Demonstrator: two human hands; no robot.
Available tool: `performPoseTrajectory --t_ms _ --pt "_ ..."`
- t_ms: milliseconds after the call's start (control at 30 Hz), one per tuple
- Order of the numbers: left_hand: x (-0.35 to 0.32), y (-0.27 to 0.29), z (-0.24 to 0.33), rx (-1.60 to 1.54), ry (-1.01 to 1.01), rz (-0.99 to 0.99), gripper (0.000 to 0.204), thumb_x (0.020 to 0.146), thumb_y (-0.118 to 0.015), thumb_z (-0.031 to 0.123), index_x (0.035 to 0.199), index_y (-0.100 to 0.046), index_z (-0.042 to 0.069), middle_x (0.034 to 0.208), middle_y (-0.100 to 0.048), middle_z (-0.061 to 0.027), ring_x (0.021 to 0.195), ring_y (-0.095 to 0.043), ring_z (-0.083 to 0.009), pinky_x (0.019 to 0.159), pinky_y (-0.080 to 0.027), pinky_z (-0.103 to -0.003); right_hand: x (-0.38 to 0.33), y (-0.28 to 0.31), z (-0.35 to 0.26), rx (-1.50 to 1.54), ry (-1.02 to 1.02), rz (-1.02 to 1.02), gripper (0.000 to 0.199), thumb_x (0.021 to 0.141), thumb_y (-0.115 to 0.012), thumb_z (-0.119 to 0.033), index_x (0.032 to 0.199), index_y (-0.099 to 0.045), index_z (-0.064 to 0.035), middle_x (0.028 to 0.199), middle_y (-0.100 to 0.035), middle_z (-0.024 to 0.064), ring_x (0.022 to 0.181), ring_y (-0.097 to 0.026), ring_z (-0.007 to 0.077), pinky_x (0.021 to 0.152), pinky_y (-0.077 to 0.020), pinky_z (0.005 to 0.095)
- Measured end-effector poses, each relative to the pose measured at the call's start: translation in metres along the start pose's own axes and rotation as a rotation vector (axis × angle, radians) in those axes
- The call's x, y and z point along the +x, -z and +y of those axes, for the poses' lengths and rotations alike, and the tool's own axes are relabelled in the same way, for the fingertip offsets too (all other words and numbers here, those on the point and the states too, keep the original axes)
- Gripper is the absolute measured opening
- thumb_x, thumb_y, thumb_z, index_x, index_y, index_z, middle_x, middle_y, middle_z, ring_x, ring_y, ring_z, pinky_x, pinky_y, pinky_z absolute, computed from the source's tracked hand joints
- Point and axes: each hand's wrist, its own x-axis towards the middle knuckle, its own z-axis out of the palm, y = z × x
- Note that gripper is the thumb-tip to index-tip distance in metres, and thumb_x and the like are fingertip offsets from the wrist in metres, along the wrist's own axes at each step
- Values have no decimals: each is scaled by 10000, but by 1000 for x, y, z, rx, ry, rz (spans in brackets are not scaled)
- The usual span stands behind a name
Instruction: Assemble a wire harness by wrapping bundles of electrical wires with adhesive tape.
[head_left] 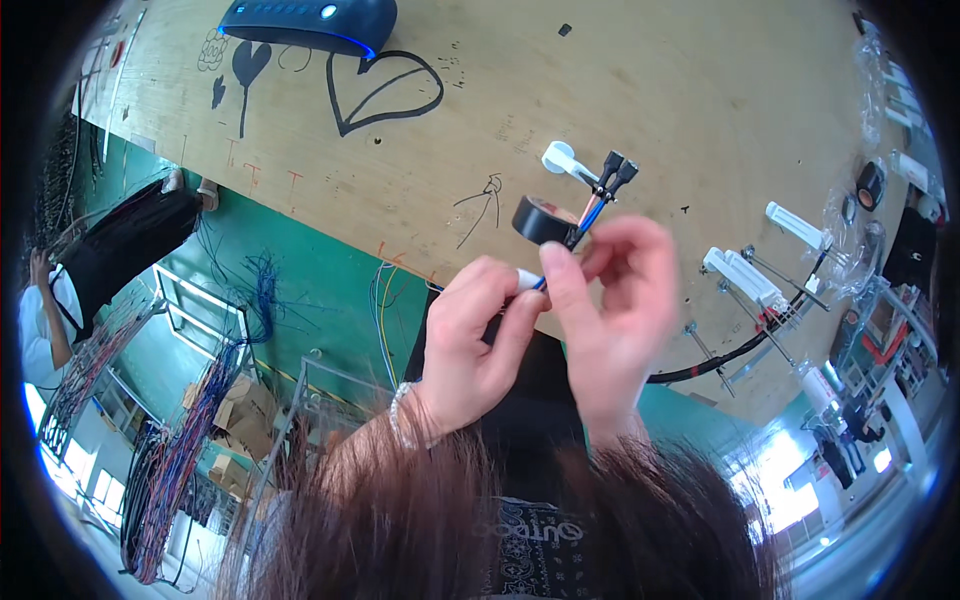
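In the middle, my left hand is closed in a pinch on a thin wire bundle, with a short white tube showing by its fingertips. My right hand, slightly blurred, presses its thumb against the same bundle; its other fingers curl behind. Blue and pinkish wires stick up past the fingers and end in black connectors. A roll of black tape hangs against the wires, just above my right thumb. A white round-headed plastic piece sits beside the connectors.
The wooden board bears marker drawings. A dark speaker stands at its far edge. On the right are white clips on metal pegs, a black cable and another tape roll. A person stands at left near hanging wires.
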Motion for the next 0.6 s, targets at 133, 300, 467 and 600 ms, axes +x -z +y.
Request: performPoseTrajectory --t_ms 133,300,467,600 --pt "-9 16 9 -283 422 -150 166 944 -533 119 839 -588 3 727 -592 -61 672 -543 -104 603 -424 -250 6 0 23 457 -414 -241 447 916 -615 -135 1323 -482 -7 1281 -550 126 1010 -594 178 862 -489 319" --pt "-2 26 9 -189 326 -243 114 929 -559 93 868 -578 -2 697 -574 -73 588 -533 -145 561 -428 -269 -16 6 45 624 -213 -145 401 899 -661 -285 1205 -561 -46 1220 -512 121 1038 -559 256 883 -482 409" --pt "-21 11 2 35 -7 -165 61 876 -581 7 919 -540 -7 734 -551 -155 598 -550 -340 541 -455 -350 3 17 -27 -546 437 -439 178 904 -642 -198 870 -527 -67 848 -450 26 724 -439 129 607 -385 330" --pt "-23 6 10 10 64 -168 67 859 -581 -26 882 -520 -12 730 -533 -155 599 -547 -345 535 -450 -363 -2 -1 -7 -242 -11 -90 241 939 -597 -267 985 -557 -33 803 -426 3 694 -411 118 580 -368 310"
